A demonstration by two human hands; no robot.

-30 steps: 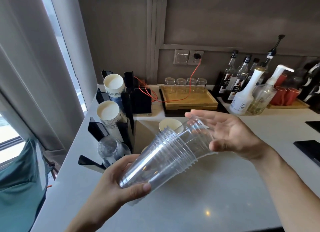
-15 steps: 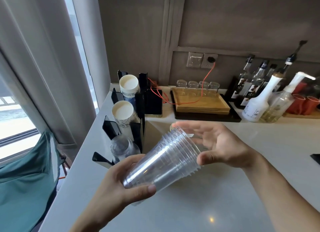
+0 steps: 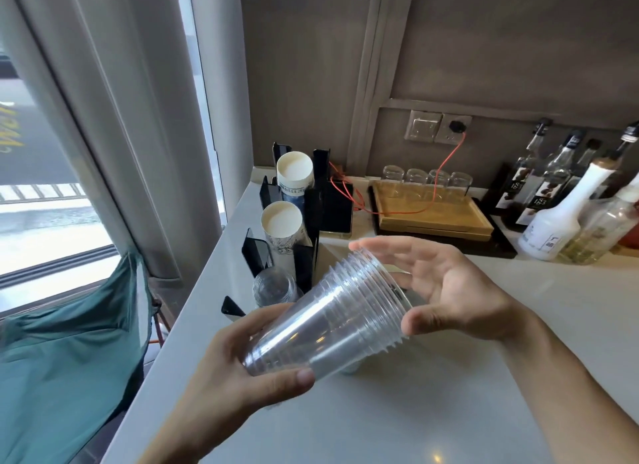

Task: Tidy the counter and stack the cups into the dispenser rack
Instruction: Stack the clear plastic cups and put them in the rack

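Observation:
A nested stack of clear plastic cups [image 3: 332,320] lies tilted above the counter, rims toward the upper right. My left hand [image 3: 242,370] grips its narrow bottom end. My right hand [image 3: 449,290] rests flat against the rims, fingers spread and thumb under the stack. The black dispenser rack [image 3: 306,221] stands at the counter's left edge behind the stack. Its slots hold two stacks of white paper cups [image 3: 281,221] and a stack of clear cups [image 3: 275,287] in the nearest slot.
A wooden tray [image 3: 435,214] with upturned glasses sits against the back wall, with a red cable across it. Syrup bottles [image 3: 553,221] crowd the right rear. The white counter [image 3: 449,394] stretches in front. A teal bag [image 3: 69,360] hangs off the left edge.
The view has swung left and closer. The loose cup at the rim end has been pushed in, so the stack is tighter, and my right hand has closed against the rims.

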